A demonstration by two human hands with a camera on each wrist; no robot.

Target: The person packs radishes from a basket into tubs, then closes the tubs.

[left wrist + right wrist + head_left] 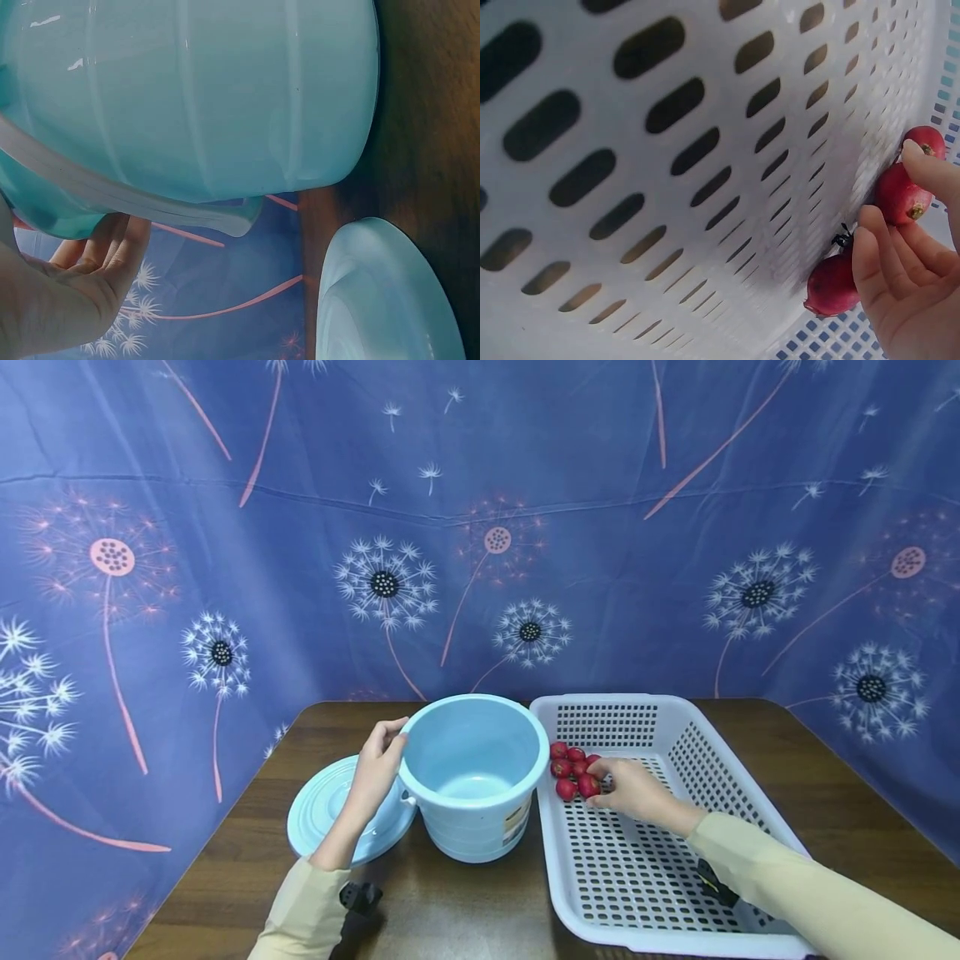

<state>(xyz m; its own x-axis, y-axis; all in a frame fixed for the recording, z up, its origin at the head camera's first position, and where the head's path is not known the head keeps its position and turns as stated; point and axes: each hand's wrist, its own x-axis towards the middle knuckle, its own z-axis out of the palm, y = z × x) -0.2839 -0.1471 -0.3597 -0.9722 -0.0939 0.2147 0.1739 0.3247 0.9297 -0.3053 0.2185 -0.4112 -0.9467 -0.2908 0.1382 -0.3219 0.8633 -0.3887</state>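
A light blue bucket (476,827) stands upright with its mouth facing up. My left hand (381,764) holds its rim at the left side, thumb and fingertips right at the edge. In the left wrist view the fingers (124,251) bend against the bucket, beside its pale handle (150,201). Inside a white basket (551,860) lie several red radishes (560,768), grouped along its left wall. My right hand (633,789) reaches into the basket, thumb and fingers around a radish (901,193) at the near side of the group. Another radish (831,286) lies beside the fingertips.
A round light blue lid (318,814) lies on the wooden table (442,910) left of the bucket, partly behind my left forearm. The basket stands close to the bucket's right side. A blue dandelion-print cloth (450,527) hangs behind the table.
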